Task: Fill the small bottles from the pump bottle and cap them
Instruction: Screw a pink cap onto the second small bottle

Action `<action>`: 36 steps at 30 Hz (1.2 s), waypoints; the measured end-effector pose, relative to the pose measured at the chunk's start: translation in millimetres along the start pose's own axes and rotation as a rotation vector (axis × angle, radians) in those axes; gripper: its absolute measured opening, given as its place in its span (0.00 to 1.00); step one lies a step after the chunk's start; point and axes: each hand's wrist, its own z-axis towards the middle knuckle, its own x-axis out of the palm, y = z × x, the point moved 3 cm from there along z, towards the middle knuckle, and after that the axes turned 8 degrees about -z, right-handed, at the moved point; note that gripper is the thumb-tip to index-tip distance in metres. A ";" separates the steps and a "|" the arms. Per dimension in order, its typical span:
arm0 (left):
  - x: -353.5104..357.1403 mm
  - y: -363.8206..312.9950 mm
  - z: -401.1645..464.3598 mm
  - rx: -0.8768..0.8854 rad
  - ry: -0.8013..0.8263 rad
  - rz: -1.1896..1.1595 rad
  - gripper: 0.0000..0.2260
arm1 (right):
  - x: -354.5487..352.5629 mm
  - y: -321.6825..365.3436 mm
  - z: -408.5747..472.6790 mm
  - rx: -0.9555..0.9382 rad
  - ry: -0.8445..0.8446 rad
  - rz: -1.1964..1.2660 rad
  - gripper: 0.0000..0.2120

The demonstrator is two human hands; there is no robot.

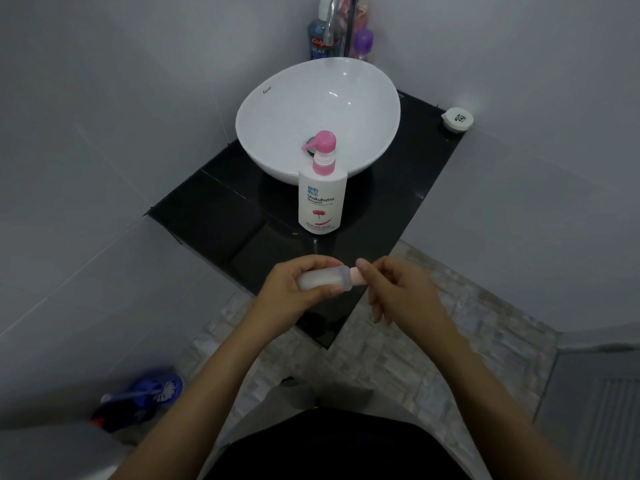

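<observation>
A white pump bottle (pixel 322 199) with a pink pump head stands upright on the black counter (pixel 214 209), in front of the basin. My left hand (pixel 294 289) grips a small translucent bottle (pixel 318 278) lying sideways, with whitish liquid inside. The bottle's pink cap (pixel 356 275) points right. My right hand (pixel 398 289) pinches that cap between thumb and forefinger. Both hands hover over the counter's near corner.
A white vessel basin (pixel 318 116) sits on the counter under a chrome tap (pixel 332 19). Toiletry bottles (pixel 320 39) stand behind it in the corner. A round white lid (pixel 457 118) rests at the counter's far right. A blue toilet brush (pixel 156 393) lies on the floor at lower left.
</observation>
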 end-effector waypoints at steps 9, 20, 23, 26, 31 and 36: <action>3.3 11.7 -8.6 -0.042 0.013 0.014 0.12 | 8.3 -7.2 -7.5 0.037 -0.002 0.006 0.13; 5.1 17.9 -16.5 -0.088 -0.037 -0.069 0.13 | 19.9 -12.5 -18.1 0.006 0.003 0.124 0.07; 7.5 21.1 -18.5 -0.072 -0.046 -0.050 0.13 | 22.6 -14.1 -20.0 0.026 -0.020 0.141 0.08; 9.0 25.7 -19.9 -0.054 -0.047 -0.002 0.13 | 26.2 -17.1 -20.5 0.041 -0.036 0.163 0.08; 10.4 33.5 -21.9 0.019 -0.090 0.160 0.17 | 25.4 -17.4 -15.6 -0.039 -0.093 0.061 0.07; -4.2 41.5 -18.5 -0.005 -0.222 0.210 0.22 | 24.1 -17.1 8.2 -0.261 -0.168 -0.415 0.09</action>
